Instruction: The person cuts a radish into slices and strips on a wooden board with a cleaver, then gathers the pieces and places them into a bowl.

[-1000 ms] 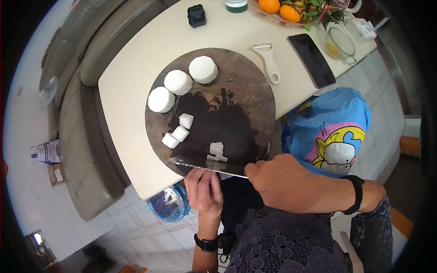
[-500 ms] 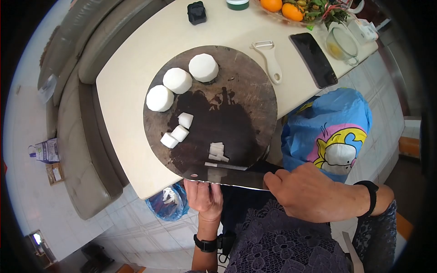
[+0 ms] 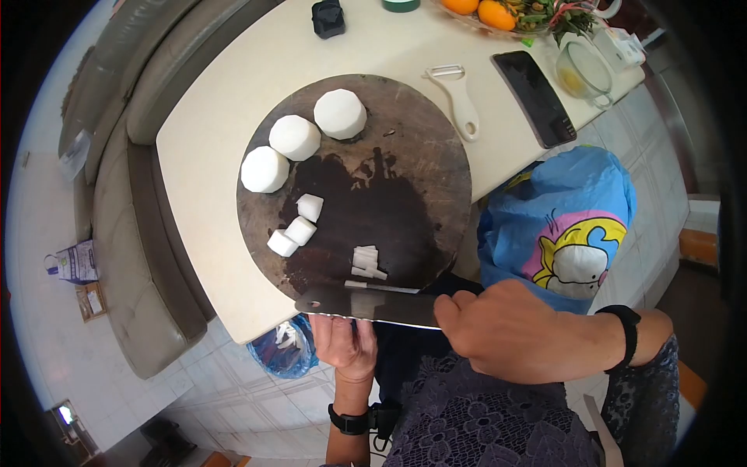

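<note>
My right hand (image 3: 521, 331) grips the handle of a wide-bladed kitchen knife (image 3: 373, 307) held flat across the near edge of a round wooden chopping board (image 3: 428, 140). Under the blade is my left hand (image 3: 345, 342), its fingers bent and close together; the blade hides the fingertips and anything they hold. Just beyond the blade lie a thin white strip (image 3: 381, 287) and a small cluster of white slices (image 3: 366, 261). Farther left are three white chunks (image 3: 299, 229), and behind them three thick, peeled white rounds (image 3: 294, 138) that look like radish.
Right of the board lie a white peeler (image 3: 461, 101) and a black phone (image 3: 534, 100). A glass cup (image 3: 583, 74) and fruit basket (image 3: 498, 23) stand farther back. A blue cartoon-print bag (image 3: 560, 226) is beside the table; a peelings bag (image 3: 284, 350) sits below its corner.
The knife has shifted slightly left and towards me, with my right hand still on its handle. My left hand stays beneath the blade. The view has moved a little; the white pieces look unchanged.
</note>
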